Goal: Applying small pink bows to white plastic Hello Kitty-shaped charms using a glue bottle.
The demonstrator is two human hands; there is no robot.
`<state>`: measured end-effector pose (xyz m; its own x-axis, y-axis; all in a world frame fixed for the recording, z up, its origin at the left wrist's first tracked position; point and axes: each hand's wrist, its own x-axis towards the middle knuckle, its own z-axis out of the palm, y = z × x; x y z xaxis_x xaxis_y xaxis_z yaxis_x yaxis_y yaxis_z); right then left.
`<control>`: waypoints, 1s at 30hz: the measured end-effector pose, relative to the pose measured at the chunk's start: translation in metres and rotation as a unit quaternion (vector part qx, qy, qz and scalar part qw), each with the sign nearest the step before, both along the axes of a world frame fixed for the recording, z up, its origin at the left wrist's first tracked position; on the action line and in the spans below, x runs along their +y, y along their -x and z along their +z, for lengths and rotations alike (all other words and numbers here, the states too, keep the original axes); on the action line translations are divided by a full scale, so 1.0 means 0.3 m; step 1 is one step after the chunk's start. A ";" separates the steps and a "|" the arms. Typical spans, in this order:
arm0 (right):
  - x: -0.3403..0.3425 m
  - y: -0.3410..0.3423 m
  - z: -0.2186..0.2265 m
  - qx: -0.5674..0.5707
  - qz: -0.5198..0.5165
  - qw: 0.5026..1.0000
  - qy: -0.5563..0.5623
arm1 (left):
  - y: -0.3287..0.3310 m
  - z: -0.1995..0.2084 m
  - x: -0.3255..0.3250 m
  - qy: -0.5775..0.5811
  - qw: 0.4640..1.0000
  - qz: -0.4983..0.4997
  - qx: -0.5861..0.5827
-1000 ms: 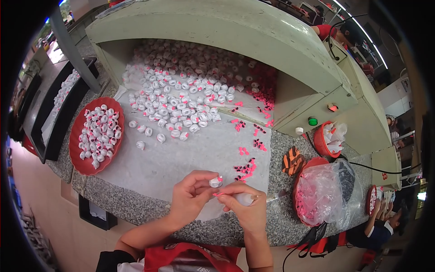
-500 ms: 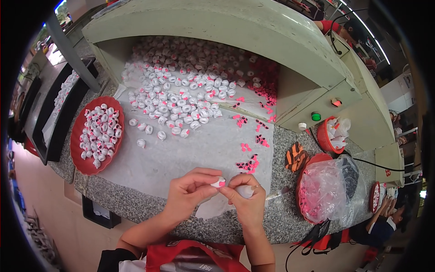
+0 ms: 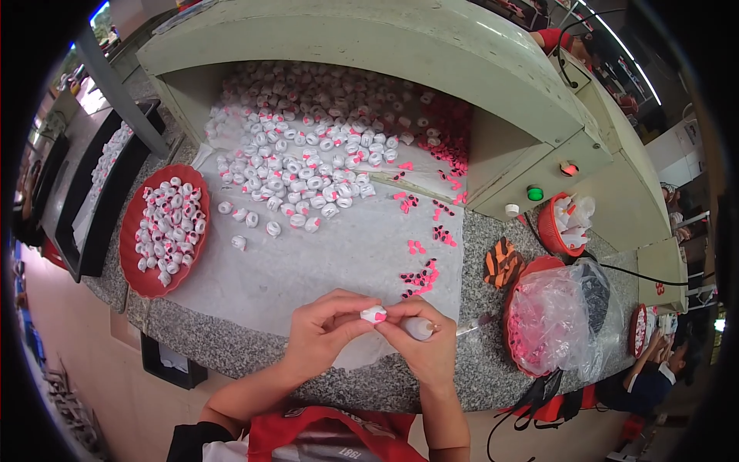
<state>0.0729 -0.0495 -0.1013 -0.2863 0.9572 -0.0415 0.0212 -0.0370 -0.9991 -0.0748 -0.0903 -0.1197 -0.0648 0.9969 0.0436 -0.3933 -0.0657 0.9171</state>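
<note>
Between both hands' fingers (image 3: 362, 306), seemingly pinched: white-pink piece (image 3: 374, 314).

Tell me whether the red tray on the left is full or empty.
Nearly full. The red tray on the granite counter holds a dense single layer of small white pieces with pink marks, leaving only its rim and lower end bare.

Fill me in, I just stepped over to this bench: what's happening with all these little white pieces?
A person holds one small white piece with a pink spot between the fingertips of both hands, left hand and right hand; the right also grips a slim tool. Loose white pieces cover the plastic sheet, and more fill the red tray at left.
</note>
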 end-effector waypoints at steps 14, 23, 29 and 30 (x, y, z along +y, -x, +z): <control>0.004 -0.005 -0.039 -0.015 0.001 0.990 -0.140 | 0.028 0.010 0.010 0.145 0.985 -0.048 -0.082; -0.007 -0.011 -0.058 0.096 0.052 0.994 0.021 | 0.041 0.015 -0.024 0.059 0.996 -0.066 0.024; -0.008 0.020 -0.064 0.109 0.067 0.992 0.025 | 0.059 0.001 -0.032 0.068 0.996 -0.053 0.028; -0.012 0.032 -0.067 0.113 0.055 0.991 0.054 | 0.062 -0.002 -0.033 0.066 0.997 -0.043 0.009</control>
